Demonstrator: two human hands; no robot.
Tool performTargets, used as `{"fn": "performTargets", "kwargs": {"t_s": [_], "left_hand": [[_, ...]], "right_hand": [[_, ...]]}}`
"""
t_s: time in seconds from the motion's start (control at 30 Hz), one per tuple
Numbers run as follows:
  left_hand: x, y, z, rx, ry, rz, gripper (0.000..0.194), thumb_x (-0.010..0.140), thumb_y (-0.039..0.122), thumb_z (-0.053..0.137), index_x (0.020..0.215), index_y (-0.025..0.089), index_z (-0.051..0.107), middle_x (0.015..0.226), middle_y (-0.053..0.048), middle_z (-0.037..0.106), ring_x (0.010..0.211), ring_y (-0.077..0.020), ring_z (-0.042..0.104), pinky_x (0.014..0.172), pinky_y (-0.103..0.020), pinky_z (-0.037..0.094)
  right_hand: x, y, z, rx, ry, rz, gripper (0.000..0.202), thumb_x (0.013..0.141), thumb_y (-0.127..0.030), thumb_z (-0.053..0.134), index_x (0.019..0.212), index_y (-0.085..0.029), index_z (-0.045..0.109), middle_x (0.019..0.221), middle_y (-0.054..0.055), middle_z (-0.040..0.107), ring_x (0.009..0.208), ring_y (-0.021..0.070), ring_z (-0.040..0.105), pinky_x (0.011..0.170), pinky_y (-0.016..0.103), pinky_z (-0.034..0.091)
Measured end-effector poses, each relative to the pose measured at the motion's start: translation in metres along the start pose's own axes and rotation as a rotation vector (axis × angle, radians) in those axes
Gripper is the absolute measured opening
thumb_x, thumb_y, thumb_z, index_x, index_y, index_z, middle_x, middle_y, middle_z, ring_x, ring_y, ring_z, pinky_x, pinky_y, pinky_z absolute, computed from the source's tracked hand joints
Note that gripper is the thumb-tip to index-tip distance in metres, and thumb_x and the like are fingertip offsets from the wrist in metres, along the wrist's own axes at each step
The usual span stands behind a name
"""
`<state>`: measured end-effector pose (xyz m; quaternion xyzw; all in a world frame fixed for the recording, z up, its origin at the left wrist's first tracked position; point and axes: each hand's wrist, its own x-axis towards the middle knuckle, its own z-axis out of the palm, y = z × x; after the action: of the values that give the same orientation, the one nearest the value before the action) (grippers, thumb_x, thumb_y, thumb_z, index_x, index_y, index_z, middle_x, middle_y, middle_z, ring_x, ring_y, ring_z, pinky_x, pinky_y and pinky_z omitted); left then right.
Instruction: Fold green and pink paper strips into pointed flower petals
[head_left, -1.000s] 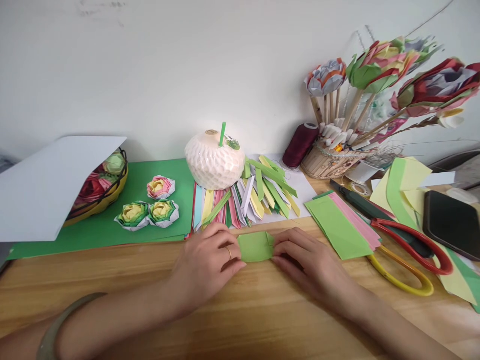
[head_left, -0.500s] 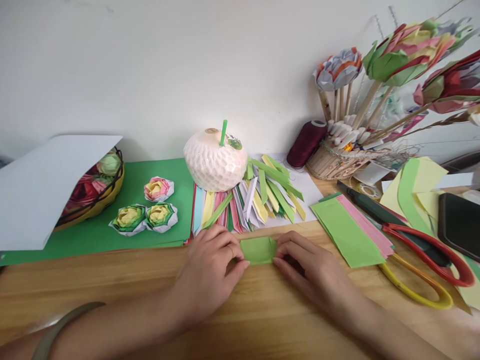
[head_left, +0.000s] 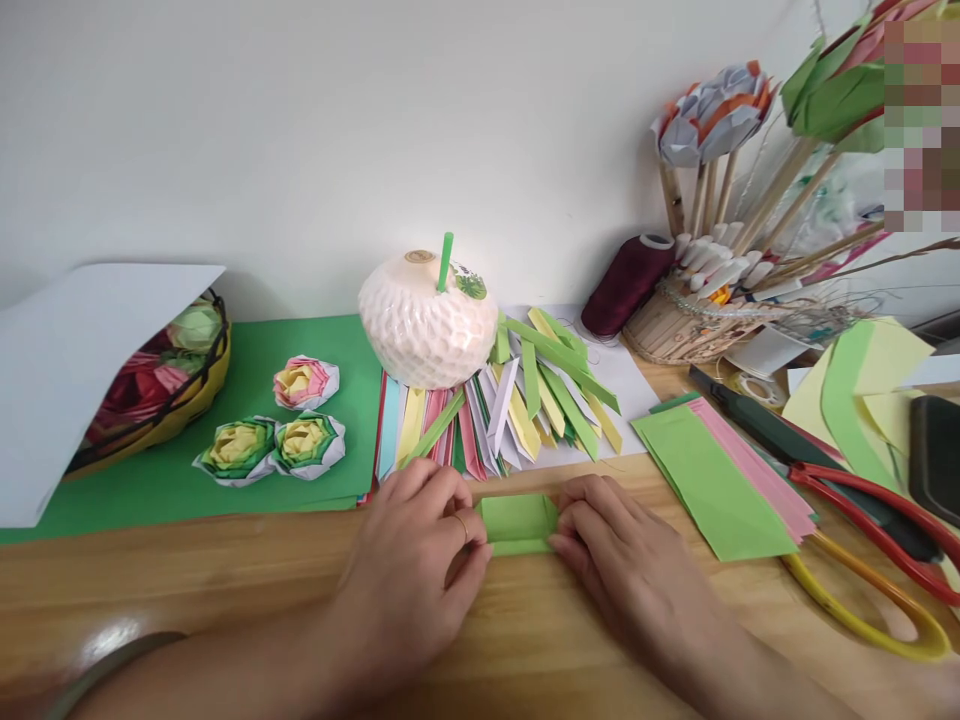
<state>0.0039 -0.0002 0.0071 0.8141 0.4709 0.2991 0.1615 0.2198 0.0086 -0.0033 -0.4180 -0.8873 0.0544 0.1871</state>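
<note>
A small piece of light green paper (head_left: 517,522) lies on the wooden table between my hands, its near edge folded up into a narrow strip. My left hand (head_left: 420,550) pinches its left end between thumb and fingers. At the right end, my right hand (head_left: 619,550) grips the paper the same way, its fingers curled. The fingertips cover both ends of the paper. Just behind it lie many folded paper strips (head_left: 559,375) in green, yellow, white and pink.
A white textured pot (head_left: 427,325) with a green straw stands behind the strips. To the right lie stacked green sheets (head_left: 716,485) and large scissors (head_left: 870,590). Three paper lotus flowers (head_left: 307,440) rest on green card at left, beside a basket (head_left: 169,425). A thread spool (head_left: 626,285) leans behind.
The near edge of the green paper now shows a raised folded strip along its length. Both hands stay at its ends. The view has shifted slightly.
</note>
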Motion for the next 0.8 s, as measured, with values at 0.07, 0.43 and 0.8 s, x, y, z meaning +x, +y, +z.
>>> {"fn": "performTargets", "kwargs": {"t_s": [0.07, 0.43, 0.8], "left_hand": [[0.0001, 0.0003, 0.0004, 0.003, -0.011, -0.015, 0.017, 0.084, 0.015, 0.051, 0.068, 0.017, 0.059, 0.078, -0.004, 0.054, 0.077, -0.0205, 0.044, 0.066, -0.036, 0.037], [-0.0002, 0.0007, 0.0036, 0.0, -0.029, -0.064, 0.016, 0.082, 0.013, 0.049, 0.067, 0.018, 0.052, 0.078, -0.004, 0.053, 0.077, -0.0203, 0.044, 0.066, -0.036, 0.038], [0.0003, -0.0009, 0.0044, -0.014, -0.037, -0.07, 0.016, 0.08, 0.011, 0.049, 0.066, 0.017, 0.052, 0.077, -0.003, 0.053, 0.078, -0.02, 0.044, 0.066, -0.036, 0.036]], "right_hand": [[0.0005, -0.0003, 0.0001, 0.008, -0.01, 0.011, 0.022, 0.096, -0.02, 0.036, 0.077, -0.02, 0.048, 0.082, 0.006, 0.056, 0.073, 0.0204, 0.057, 0.06, 0.033, 0.051], [0.0021, -0.0012, 0.0027, -0.03, 0.038, 0.034, 0.024, 0.096, -0.02, 0.034, 0.076, -0.02, 0.046, 0.078, 0.005, 0.056, 0.065, 0.0175, 0.059, 0.054, 0.029, 0.049], [0.0047, -0.0008, -0.004, 0.124, -0.023, 0.056, 0.015, 0.092, -0.021, 0.042, 0.078, -0.02, 0.048, 0.081, 0.005, 0.056, 0.066, 0.0176, 0.058, 0.055, 0.03, 0.049]]}}
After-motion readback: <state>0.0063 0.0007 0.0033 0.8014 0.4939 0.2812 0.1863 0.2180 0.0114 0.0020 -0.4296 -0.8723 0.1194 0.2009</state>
